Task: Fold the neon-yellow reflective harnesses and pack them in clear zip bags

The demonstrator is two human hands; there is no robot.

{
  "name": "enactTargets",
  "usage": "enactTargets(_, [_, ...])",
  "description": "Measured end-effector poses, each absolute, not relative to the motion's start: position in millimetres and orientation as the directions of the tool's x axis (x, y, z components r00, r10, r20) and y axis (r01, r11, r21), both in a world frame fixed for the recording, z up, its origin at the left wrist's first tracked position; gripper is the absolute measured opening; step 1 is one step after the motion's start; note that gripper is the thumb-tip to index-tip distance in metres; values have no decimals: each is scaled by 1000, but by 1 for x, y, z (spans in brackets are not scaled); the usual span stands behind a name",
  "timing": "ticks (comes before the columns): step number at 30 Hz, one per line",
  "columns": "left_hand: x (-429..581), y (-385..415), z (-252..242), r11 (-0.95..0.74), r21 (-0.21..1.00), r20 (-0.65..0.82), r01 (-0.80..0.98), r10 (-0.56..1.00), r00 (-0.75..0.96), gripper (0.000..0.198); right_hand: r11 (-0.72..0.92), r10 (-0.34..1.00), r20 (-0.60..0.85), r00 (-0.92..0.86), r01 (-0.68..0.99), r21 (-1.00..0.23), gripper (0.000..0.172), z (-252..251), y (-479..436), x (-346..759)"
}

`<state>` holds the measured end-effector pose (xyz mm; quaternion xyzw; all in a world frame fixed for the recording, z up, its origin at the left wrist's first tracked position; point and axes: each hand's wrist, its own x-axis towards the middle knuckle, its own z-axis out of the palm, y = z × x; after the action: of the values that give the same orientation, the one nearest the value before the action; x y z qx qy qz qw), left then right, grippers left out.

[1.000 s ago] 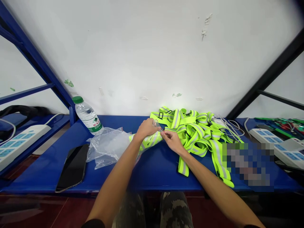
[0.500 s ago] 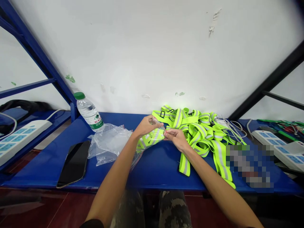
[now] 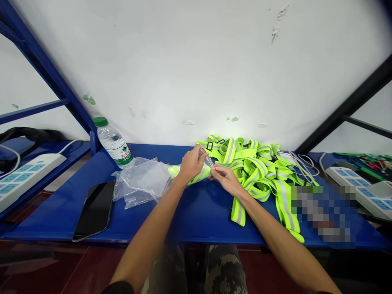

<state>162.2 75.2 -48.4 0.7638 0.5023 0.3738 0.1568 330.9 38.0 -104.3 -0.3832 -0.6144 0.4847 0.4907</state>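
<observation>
A narrow corner of clear plastic film with a thin red edge [image 3: 208, 161] stands up between the two hands, above the blue table. The left hand [image 3: 192, 164] curls over it, with the fingers closed around the film. The right hand [image 3: 225, 180] holds it lower, thumb and forefinger pressed together in a pinch near the red edge. Under the left hand lies a rolled band of neon-yellow reflective webbing [image 3: 192, 174], and just beside it is a crumpled clear plastic bag [image 3: 142, 179]. I cannot tell if the corner belongs to this bag.

The film seems very light, soft and slippery, so the firmer red edge is probably the best place to take hold. The webbing seems soft and bendable but heavier, and it is better held by the body of the roll.

The hands hide the bag's mouth, so I cannot tell if it is open. Further right, a heap of neon-yellow reflective straps with black buckles [image 3: 251, 167] lies on the blue metal table [image 3: 196, 220], partly covered by a pixelated patch [image 3: 321, 216].
</observation>
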Motion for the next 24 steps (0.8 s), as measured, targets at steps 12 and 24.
enactTargets(12, [162,73,-43,-485,661,391,573,874,289,19,259,934,245,-259,20,-966,41,-113,44,331])
enactTargets(24, [153,80,-50,-474,632,230,613,870,436,38,101,964,104,-244,-25,-995,37,-108,41,331])
